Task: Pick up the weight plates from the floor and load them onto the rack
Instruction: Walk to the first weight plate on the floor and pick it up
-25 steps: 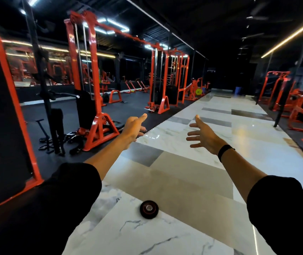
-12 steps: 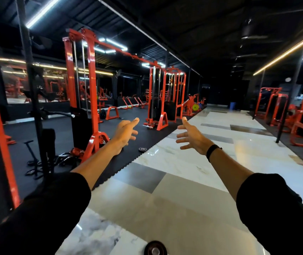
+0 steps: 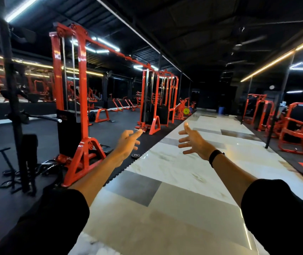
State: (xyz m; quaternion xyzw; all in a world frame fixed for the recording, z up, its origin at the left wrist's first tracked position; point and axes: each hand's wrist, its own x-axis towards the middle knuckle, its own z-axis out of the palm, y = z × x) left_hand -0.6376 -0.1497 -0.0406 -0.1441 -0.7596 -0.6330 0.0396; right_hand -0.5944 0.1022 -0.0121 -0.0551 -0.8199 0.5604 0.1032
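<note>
A small black weight plate point(image 3: 134, 155) lies flat on the black rubber mat, right at its zigzag edge beside the marble floor. My left hand point(image 3: 127, 143) is stretched out in front of me, fingers loosely extended, holding nothing; the plate shows just below and to the right of it, farther away. My right hand point(image 3: 193, 139) is also held out, fingers spread, empty, with a black band on the wrist. A black stand with a horizontal bar point(image 3: 16, 115) rises at the left. No other plate on the floor is in view.
An orange cable machine point(image 3: 77, 115) stands on the mat left of my left arm, with handles and attachments point(image 3: 42, 168) heaped at its base. More orange machines point(image 3: 298, 129) line the right side. A long marble walkway point(image 3: 193, 177) runs ahead between them.
The view has tilted up and moved forward. The weight plate near my feet has dropped out of the bottom of the frame. Both arms stay outstretched and empty.
</note>
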